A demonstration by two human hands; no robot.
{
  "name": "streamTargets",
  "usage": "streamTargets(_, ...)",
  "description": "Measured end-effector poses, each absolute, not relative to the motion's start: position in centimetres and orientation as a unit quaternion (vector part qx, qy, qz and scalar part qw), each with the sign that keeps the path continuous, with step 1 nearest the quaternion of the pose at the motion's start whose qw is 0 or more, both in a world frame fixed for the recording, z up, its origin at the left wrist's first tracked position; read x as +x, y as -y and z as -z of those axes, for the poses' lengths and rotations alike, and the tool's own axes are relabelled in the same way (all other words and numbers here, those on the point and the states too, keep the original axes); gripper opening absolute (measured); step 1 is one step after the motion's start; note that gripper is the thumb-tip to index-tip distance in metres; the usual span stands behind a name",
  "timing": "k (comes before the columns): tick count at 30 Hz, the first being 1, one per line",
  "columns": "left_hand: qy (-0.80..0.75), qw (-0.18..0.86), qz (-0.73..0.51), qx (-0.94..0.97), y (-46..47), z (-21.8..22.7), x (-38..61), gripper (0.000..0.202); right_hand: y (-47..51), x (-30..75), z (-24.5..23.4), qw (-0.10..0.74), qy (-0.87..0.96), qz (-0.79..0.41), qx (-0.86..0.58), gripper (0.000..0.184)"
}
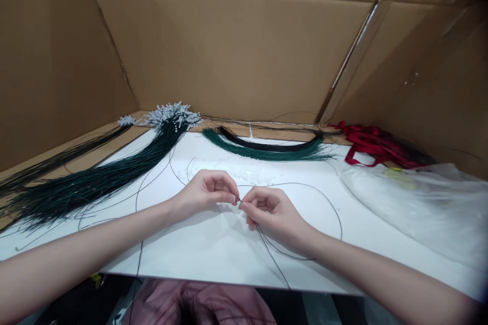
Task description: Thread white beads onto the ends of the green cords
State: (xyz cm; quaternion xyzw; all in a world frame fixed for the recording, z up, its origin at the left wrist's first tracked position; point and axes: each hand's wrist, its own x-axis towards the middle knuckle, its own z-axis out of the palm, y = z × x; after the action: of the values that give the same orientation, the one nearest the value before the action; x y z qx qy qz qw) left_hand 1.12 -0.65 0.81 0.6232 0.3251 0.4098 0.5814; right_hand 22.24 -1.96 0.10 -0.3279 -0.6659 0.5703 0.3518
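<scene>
My left hand (pixel 209 189) and my right hand (pixel 269 209) meet above the middle of a white board. Thumb and fingertips of each pinch a thin dark cord (pixel 274 259) where the hands come together. From there its strands hang toward the front edge, and one loops out to the right. Whether a knot or a bead sits between the fingertips is too small to tell. Small white beads (pixel 259 173) lie scattered on the board just behind my hands.
A large bundle of dark green cords (pixel 114 177) with white beaded ends (pixel 173 114) lies left. Curved green and black strands (pixel 267 150) rest behind. Red ribbon (pixel 375 142) and a clear plastic bag (pixel 423 208) are at right. Cardboard walls (pixel 229 51) enclose the white board (pixel 183 259).
</scene>
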Motion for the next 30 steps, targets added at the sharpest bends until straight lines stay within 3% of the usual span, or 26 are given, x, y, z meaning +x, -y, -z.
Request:
streamTargets(12, -0.325, 0.575, -0.411, 0.629, 0.59, -0.74, 1.02, 0.008, 1.98, 22.13, -0.11, 0.35, 0.661, -0.577, -0.329, 0.018)
streamTargets(30, -0.327, 0.456, -0.392, 0.729, 0.49, -0.88, 0.67, 0.001, 2.04, 22.09, -0.29, 0.34, 0.662, -0.575, -0.341, 0.014)
